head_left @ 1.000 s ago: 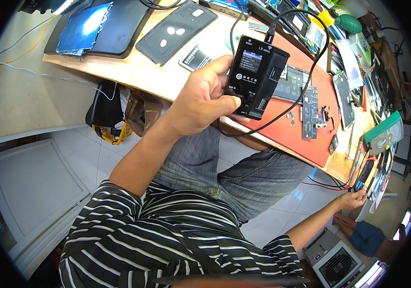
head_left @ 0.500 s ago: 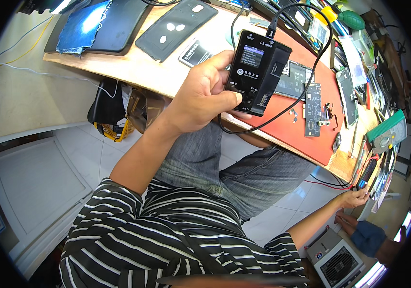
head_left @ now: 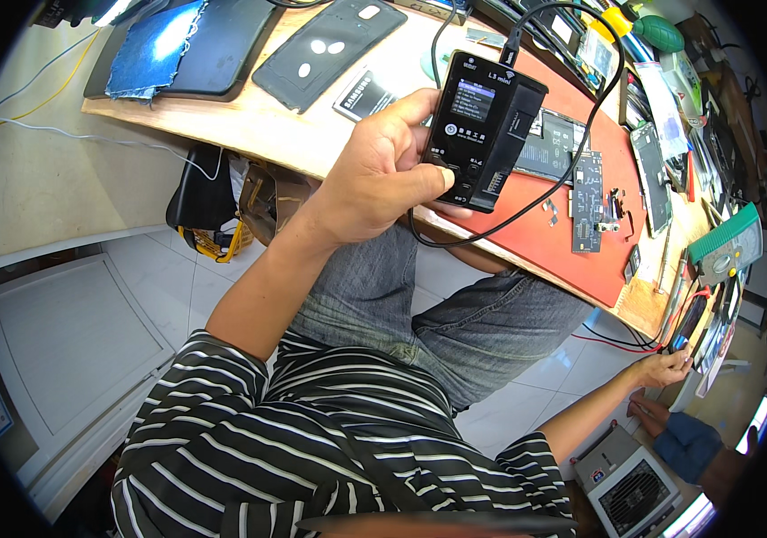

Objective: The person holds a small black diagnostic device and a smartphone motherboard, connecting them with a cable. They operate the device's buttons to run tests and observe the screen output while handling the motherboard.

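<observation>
Held up over the table's near edge, a black handheld tester (head_left: 482, 125) with a small lit screen is in my left hand (head_left: 383, 175). My thumb presses on its lower buttons, and the other fingers go behind it. A black cable (head_left: 600, 106) runs from its top end and loops down around its right side. Far to the right, my right hand (head_left: 666, 368) is closed at the table's edge; what its fingers hold is too small to make out. Beyond the tester lie an opened phone (head_left: 549, 143) and a long dark circuit board (head_left: 587, 202) on the red mat (head_left: 536, 235).
A phone back cover (head_left: 329, 54), a phone battery (head_left: 365, 97) and a blue cloth (head_left: 155, 54) on a dark laptop-like slab lie at the left. Rightward are a phone screen part (head_left: 650, 175), a green multimeter (head_left: 726, 247) and tools. Another person's legs (head_left: 684, 439) show lower right.
The tester and my left hand have shifted very slightly upward in the picture, with the thumb still on the buttons. My right hand stays at the table's edge.
</observation>
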`<move>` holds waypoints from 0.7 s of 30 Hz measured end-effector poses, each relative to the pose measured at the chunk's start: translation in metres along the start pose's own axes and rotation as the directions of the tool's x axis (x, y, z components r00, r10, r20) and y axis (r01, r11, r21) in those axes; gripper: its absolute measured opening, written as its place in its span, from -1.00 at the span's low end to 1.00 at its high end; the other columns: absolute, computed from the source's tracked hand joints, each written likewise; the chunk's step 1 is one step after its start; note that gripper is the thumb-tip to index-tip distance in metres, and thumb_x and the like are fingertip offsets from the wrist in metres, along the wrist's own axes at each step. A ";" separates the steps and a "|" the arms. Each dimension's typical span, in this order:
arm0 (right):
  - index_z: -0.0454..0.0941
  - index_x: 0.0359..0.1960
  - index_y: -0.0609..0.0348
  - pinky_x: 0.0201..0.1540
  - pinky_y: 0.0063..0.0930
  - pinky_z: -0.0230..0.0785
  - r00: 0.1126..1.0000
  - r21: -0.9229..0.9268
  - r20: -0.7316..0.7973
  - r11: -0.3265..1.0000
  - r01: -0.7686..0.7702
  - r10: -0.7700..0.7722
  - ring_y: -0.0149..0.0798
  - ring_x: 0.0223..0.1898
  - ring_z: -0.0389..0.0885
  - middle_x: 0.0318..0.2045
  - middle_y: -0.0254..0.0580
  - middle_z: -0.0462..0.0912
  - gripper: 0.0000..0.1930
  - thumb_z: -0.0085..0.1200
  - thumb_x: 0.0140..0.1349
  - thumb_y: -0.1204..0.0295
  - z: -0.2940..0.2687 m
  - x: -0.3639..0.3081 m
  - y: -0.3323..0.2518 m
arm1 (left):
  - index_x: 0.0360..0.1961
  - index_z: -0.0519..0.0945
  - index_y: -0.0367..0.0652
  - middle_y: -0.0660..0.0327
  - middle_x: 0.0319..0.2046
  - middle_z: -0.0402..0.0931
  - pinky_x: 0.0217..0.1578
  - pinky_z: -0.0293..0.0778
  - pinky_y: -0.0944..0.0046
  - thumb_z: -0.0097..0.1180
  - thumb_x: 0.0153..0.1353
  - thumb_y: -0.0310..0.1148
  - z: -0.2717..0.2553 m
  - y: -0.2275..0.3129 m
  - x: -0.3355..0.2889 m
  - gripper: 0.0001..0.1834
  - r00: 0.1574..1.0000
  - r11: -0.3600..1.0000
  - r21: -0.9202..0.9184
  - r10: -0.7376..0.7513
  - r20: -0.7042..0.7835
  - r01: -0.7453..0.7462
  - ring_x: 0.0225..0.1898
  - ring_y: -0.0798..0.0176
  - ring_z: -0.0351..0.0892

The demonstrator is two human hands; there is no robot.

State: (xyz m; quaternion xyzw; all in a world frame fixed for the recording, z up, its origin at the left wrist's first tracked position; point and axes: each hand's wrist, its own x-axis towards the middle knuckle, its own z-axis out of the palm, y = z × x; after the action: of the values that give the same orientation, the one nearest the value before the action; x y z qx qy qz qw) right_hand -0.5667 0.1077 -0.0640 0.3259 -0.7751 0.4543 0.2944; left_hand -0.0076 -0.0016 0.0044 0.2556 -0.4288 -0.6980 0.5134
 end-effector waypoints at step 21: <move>0.55 -0.04 0.43 -0.02 -0.33 0.44 0.999 0.003 -0.033 1.000 0.018 -0.018 -0.04 -0.04 0.60 0.08 0.12 0.51 -0.52 -0.07 0.37 0.15 0.002 0.000 0.005 | 0.20 0.20 -0.46 0.12 0.05 0.40 0.05 0.52 0.27 -0.05 0.09 -0.74 -0.001 -0.003 0.000 -0.42 0.999 0.999 0.003 0.038 0.006 -0.038 0.05 0.32 0.47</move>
State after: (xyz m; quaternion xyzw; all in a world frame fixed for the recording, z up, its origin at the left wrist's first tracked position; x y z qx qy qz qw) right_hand -0.5709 0.1079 -0.0670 0.3258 -0.7665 0.4581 0.3105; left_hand -0.0084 -0.0017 0.0016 0.2462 -0.4361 -0.6883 0.5248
